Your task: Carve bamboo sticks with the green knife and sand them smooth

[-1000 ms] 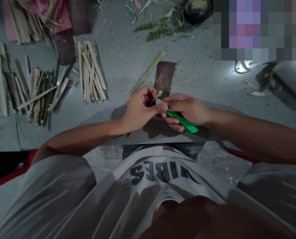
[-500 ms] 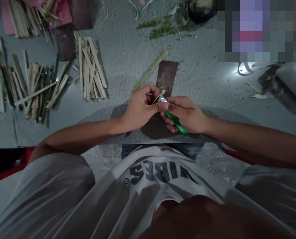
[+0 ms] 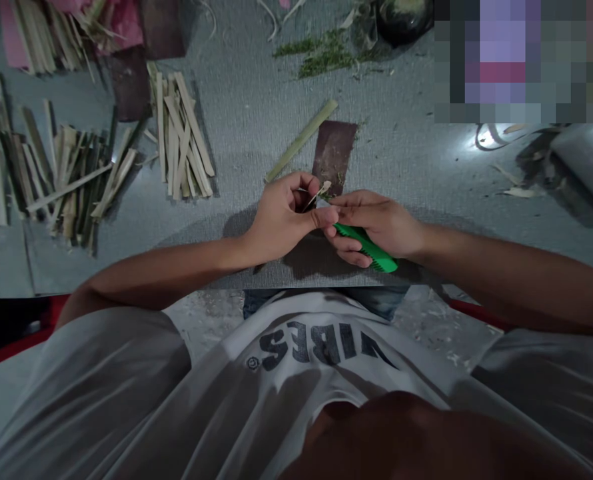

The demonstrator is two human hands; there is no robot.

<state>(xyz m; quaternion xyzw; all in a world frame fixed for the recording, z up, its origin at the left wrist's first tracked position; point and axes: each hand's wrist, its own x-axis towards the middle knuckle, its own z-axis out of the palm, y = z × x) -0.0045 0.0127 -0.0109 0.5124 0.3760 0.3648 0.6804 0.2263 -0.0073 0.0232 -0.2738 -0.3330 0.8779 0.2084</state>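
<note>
My left hand (image 3: pixel 281 217) is closed on a short, pale bamboo strip (image 3: pixel 320 192), most of it hidden by the fingers. Its thumb reaches across to the blade of a green-handled cutter knife (image 3: pixel 371 248). My right hand (image 3: pixel 376 223) is wrapped round that handle, whose end sticks out below the fingers. Blade and strip meet between the two hands, though the exact contact is hidden. Just beyond my fingers lies a brown rectangular sheet (image 3: pixel 335 148), perhaps sandpaper, with green shavings on it. A longer bamboo strip (image 3: pixel 301 141) rests diagonally to its left.
Bamboo sticks (image 3: pixel 184 143) lie in a stack at left, beside a looser, darker pile (image 3: pixel 74 180). More strips sit on pink material (image 3: pixel 126 27). Green shavings (image 3: pixel 326 55) are near a dark round object (image 3: pixel 405 20). A grey box-like object (image 3: pixel 586 160) stands at right.
My right hand has shifted slightly right, drawing the knife back, so more of the green handle shows and less of the blade. My left hand stays put.
</note>
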